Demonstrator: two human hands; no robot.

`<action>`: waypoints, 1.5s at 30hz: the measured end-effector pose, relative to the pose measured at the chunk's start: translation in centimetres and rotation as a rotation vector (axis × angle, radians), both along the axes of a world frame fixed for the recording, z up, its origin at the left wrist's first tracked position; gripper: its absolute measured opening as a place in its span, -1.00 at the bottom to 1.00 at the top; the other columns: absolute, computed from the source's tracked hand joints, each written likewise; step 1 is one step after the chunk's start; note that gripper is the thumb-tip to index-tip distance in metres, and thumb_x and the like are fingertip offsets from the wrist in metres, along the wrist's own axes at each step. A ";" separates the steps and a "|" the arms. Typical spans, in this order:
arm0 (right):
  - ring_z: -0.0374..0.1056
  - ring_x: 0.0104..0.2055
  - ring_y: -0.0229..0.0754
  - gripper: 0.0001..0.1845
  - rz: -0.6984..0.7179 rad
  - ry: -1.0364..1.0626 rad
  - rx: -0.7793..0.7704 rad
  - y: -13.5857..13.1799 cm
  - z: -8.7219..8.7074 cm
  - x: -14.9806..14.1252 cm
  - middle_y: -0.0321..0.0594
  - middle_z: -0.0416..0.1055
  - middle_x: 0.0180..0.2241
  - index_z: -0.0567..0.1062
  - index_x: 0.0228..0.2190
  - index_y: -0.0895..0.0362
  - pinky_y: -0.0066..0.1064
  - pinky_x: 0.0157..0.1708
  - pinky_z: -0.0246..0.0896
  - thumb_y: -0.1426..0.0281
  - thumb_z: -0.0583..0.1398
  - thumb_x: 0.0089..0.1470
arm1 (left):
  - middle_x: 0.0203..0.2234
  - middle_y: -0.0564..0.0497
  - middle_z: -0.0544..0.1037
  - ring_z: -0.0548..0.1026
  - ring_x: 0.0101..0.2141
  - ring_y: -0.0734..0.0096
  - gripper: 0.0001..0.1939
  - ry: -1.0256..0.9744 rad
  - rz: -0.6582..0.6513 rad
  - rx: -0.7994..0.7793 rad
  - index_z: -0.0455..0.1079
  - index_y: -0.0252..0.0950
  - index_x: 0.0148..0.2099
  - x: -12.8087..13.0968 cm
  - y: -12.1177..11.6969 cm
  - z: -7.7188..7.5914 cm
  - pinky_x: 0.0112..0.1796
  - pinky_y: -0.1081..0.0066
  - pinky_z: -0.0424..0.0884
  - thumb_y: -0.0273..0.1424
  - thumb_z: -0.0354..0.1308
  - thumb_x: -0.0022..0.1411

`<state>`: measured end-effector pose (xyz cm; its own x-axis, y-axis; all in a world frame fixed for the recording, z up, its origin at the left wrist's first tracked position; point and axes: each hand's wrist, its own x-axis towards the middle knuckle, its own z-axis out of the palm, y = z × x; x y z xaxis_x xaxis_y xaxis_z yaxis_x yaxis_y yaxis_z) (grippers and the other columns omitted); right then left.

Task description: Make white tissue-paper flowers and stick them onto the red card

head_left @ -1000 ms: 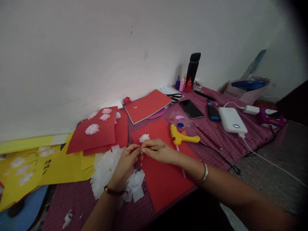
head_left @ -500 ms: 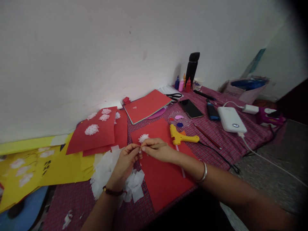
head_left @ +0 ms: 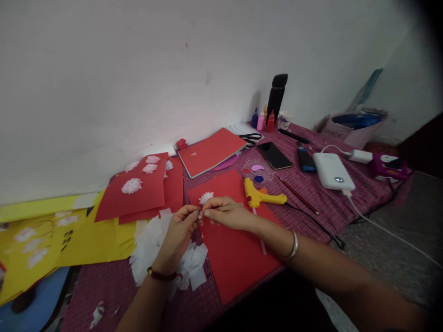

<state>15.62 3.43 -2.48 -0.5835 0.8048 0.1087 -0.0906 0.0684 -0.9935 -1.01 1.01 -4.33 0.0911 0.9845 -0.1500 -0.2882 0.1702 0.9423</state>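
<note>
My left hand is closed in a pinch on a small piece of white tissue paper, mostly hidden by the fingers. Against its fingertips, my right hand is closed too, with a thin brownish stick lying along its fingers. Both hands are above the left part of a red sheet. Just beyond them, a fluffy white paper flower sits on that sheet. Beside my left hand is a heap of white tissue squares.
A yellow glue gun lies on the sheet's right side, its cord trailing right. Behind are a paint palette, a phone and scissors. Red sheets with white flowers lie left, a power bank right.
The hands stay fingertip to fingertip over the red sheet. My right hand has shifted very slightly up, and its fingers have turned a little around the stick.
</note>
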 end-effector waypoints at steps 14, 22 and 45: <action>0.20 -0.55 -0.40 -0.83 0.058 0.032 0.035 0.0 -0.2 0.0 -0.32 0.30 -0.53 0.41 -0.40 0.21 -0.57 -0.60 0.13 0.40 0.06 0.10 | -0.54 0.07 0.46 0.40 -0.54 0.54 -0.89 0.030 0.010 -0.001 0.38 -0.31 -0.35 0.2 -0.1 0.6 -0.45 0.51 0.32 -0.42 0.21 0.01; 0.20 -0.51 -0.37 -0.65 0.083 0.042 0.062 0.2 -0.1 0.3 -0.29 0.31 -0.52 0.44 -0.38 0.22 -0.56 -0.56 0.13 0.19 0.04 0.13 | -0.57 0.10 0.42 0.38 -0.53 0.55 -0.92 0.068 0.001 0.058 0.40 -0.30 -0.37 0.5 -0.2 0.6 -0.41 0.49 0.34 -0.40 0.19 0.03; 0.14 -0.62 -0.41 -0.78 0.044 0.032 0.073 0.5 -0.7 0.2 -0.37 0.24 -0.61 0.37 -0.41 0.21 -0.57 -0.61 0.05 0.34 0.02 0.14 | -0.58 0.09 0.45 0.32 -0.58 0.61 -0.90 0.152 -0.048 0.100 0.37 -0.31 -0.34 1.1 -0.5 0.5 -0.54 0.59 0.21 -0.37 0.13 0.13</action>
<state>15.79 3.89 -3.22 -0.6135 0.7675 0.1859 -0.1272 0.1362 -0.9825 0.05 0.54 -3.87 0.1223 0.9902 -0.0676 -0.1347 0.0841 0.9873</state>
